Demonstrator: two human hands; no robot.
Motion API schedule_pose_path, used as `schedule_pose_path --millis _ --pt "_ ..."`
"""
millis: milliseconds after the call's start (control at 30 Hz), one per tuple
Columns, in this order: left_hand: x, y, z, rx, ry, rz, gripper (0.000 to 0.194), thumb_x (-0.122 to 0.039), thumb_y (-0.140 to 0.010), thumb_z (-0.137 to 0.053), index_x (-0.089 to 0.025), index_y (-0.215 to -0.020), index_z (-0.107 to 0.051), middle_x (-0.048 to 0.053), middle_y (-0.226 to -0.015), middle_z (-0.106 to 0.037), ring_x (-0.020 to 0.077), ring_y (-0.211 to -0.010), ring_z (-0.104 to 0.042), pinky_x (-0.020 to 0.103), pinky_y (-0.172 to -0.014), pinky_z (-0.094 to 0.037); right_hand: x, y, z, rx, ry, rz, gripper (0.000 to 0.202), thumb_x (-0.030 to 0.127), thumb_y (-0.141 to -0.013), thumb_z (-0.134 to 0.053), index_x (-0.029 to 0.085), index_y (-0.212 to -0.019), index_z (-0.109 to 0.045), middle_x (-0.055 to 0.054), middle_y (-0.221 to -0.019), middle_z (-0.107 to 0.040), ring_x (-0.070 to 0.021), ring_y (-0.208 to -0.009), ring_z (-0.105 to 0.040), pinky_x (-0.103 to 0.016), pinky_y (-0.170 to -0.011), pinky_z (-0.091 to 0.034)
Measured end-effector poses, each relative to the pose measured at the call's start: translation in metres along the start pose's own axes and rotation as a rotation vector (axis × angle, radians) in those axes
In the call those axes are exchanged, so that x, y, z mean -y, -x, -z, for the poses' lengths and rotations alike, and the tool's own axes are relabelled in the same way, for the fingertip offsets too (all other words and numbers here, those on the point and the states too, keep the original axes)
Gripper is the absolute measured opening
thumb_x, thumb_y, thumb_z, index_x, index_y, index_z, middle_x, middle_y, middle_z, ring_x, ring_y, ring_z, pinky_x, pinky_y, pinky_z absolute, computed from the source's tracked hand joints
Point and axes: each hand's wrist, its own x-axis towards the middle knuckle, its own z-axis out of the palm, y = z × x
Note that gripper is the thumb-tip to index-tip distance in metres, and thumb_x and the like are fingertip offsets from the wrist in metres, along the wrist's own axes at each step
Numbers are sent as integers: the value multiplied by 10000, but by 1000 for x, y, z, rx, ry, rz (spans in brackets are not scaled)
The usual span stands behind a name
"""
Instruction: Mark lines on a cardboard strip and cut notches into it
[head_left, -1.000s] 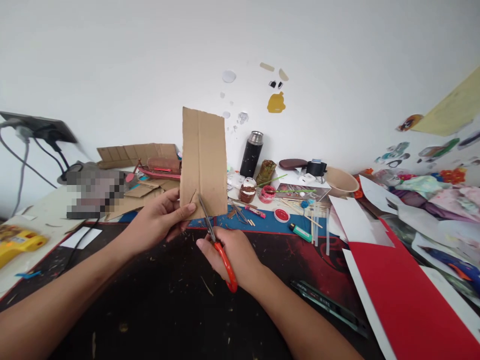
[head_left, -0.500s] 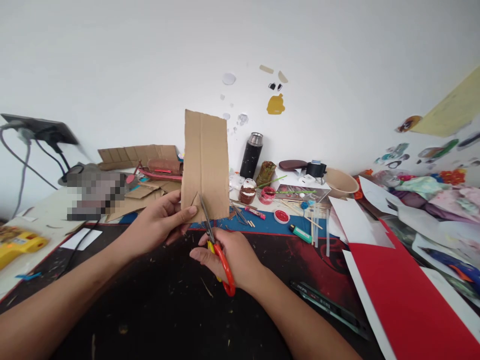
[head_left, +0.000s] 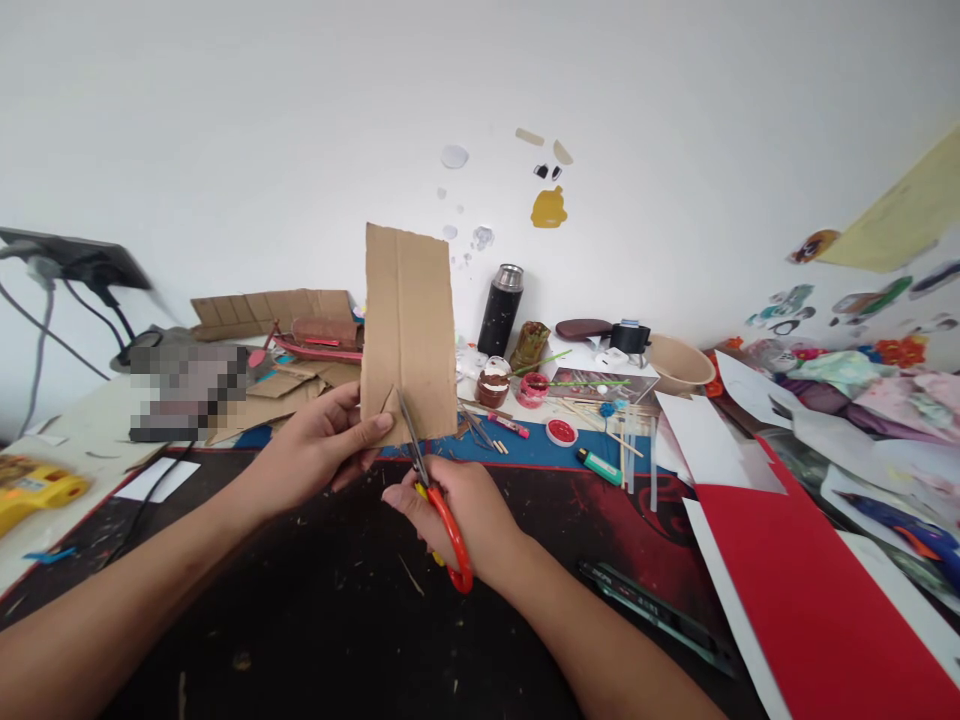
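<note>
A rectangular piece of brown cardboard (head_left: 420, 310) is held upright before me, with a lengthwise crease down it. My left hand (head_left: 334, 435) pinches its lower left corner, thumb in front and fingers behind. In my right hand (head_left: 469, 520) is a pair of scissors (head_left: 459, 555) with red and yellow handles. Their blades point up and lie in the lower part of the cardboard, at a slit running up from the bottom edge. The tip of the slit ends near the crease. One blade is partly hidden by the cardboard.
A dark mat (head_left: 315, 600) covers the table front, with a utility knife (head_left: 652, 615) on the right. Behind stand a black thermos (head_left: 501, 310) and paint jars (head_left: 493, 385). Red card (head_left: 832, 590) lies at right, a yellow glue gun (head_left: 41, 482) at left.
Both hands, the cardboard and the scissors keep nearly the same pose. The whole view has shifted slightly; the scissor handles look about as far apart as before.
</note>
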Motion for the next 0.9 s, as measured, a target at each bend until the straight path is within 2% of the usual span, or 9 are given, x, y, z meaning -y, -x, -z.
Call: schedule_pose_path --millis 100,233,367,600,900 --pt "1 -1 0 -2 9 -8 451 -637 -960 -838 -246 -1016 -621 -74 -628 -582 93 -399 -467 208 -365 -309 0 -1 0 -37 69 14 332 530 -1048 -843 236 -927 -747 9 -698 -721 -194 -647 -719 -292 -642 -536" --pt "2 -1 -1 -1 21 -9 461 -642 -954 -845 -246 -1007 -614 -74 -628 -583 91 -396 -467 202 -363 -309 0 -3 1 -67 172 46 282 426 -1076 -793 238 -882 -712 -24 -797 -772 -205 -732 -725 -311 -724 -529" --pt "3 -2 -2 0 19 -24 466 -649 -969 -836 -244 -992 -607 -73 -634 -588 87 -397 -467 196 -364 -315 1 -3 3 -76 234 57 353 397 -1102 -736 242 -802 -631 -19 -752 -724 -196 -695 -660 -310 -696 -470" --pt "3 -2 -3 0 27 -29 463 -639 -970 -838 -244 -988 -598 -78 -622 -581 82 -390 -443 195 -355 -294 4 -1 1 -96 240 92 357 340 -1106 -699 241 -788 -573 -13 -749 -694 -190 -710 -650 -298 -732 -458" --pt "2 -2 -3 -3 26 -27 464 -635 -960 -846 -243 -959 -597 -72 -623 -584 77 -393 -430 199 -358 -294 7 -1 -2 -101 240 49 366 315 -1098 -671 255 -777 -504 -23 -731 -675 -202 -705 -642 -310 -730 -438"
